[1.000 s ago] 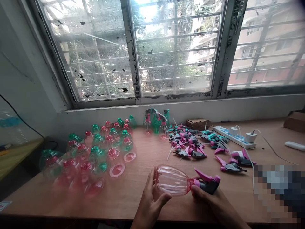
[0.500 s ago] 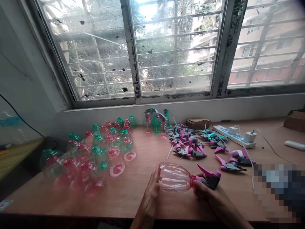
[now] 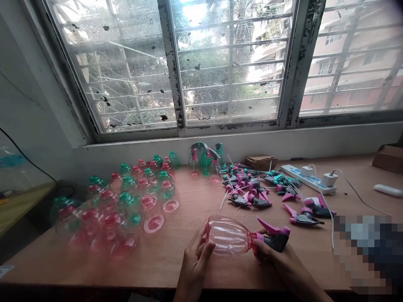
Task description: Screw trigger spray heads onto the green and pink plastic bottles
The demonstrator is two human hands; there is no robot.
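A clear pink bottle [image 3: 229,235] lies sideways in the air above the table's front, its base to the left and neck to the right. My left hand [image 3: 197,256] grips the base end, the thumb bent over its near side. At the neck sits a pink and black trigger spray head [image 3: 274,238], its trigger pointing up. My right hand [image 3: 267,253] is closed around the collar where spray head and bottle meet; some of its fingers are hidden behind. No dip tube can be made out inside the bottle.
Several open pink and green bottles [image 3: 128,197] stand on the left of the table. Loose spray heads [image 3: 248,188] are heaped at centre right, near a white power strip [image 3: 310,179] with cables. A few bottles with spray heads [image 3: 205,161] stand by the wall.
My left hand has shifted its hold on the bottle's base, the thumb now bent over the near side. My right hand stays at the collar. The view has moved slightly.
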